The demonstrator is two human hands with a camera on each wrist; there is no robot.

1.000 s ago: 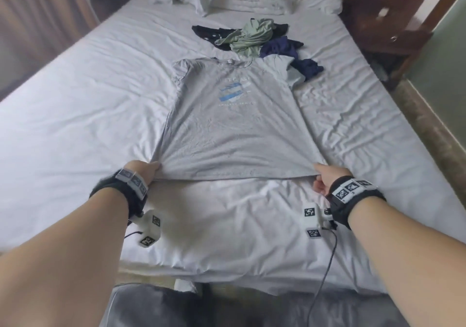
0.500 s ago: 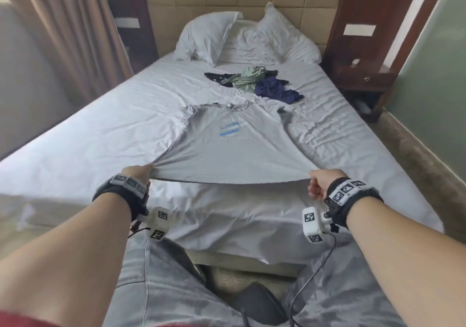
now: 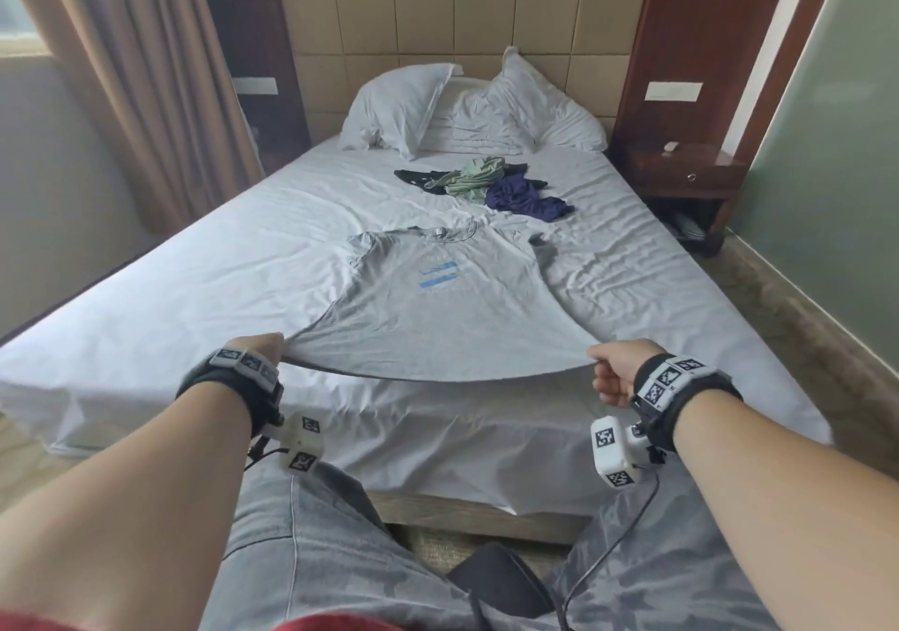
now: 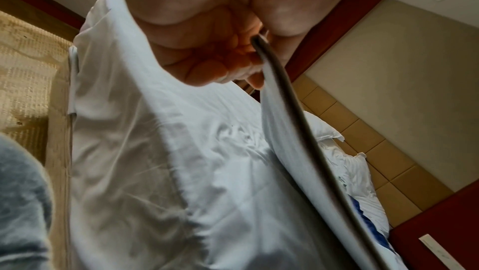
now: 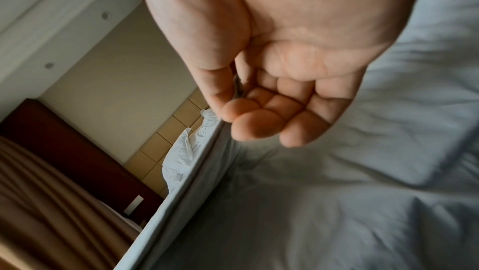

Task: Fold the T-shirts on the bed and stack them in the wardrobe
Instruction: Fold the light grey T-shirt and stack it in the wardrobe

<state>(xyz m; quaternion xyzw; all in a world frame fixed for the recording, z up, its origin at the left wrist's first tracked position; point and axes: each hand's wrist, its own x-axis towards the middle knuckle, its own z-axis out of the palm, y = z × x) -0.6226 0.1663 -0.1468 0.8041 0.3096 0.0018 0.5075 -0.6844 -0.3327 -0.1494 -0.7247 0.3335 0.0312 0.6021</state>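
Above the bed (image 3: pixel 204 261), both hands pinch the grey T-shirt's (image 3: pixel 428 329) hem, fingertips hidden.

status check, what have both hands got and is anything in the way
Left hand and right hand each pinch a hem corner of the grey t-shirt, hem lifted. Nothing in the way.

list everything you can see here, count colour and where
grey T-shirt: 1, grey with blue print, spread mid-bed, hem lifted
clothes pile: dark, green and navy pieces, count unclear, near the pillows
pillows: 2 or more, white, at the headboard
bed sheet: 1, white, wrinkled
nightstand: 1, dark wood, right of the bed
curtain: brown, left
left hand: pinches the hem's left corner
right hand: pinches the hem's right corner
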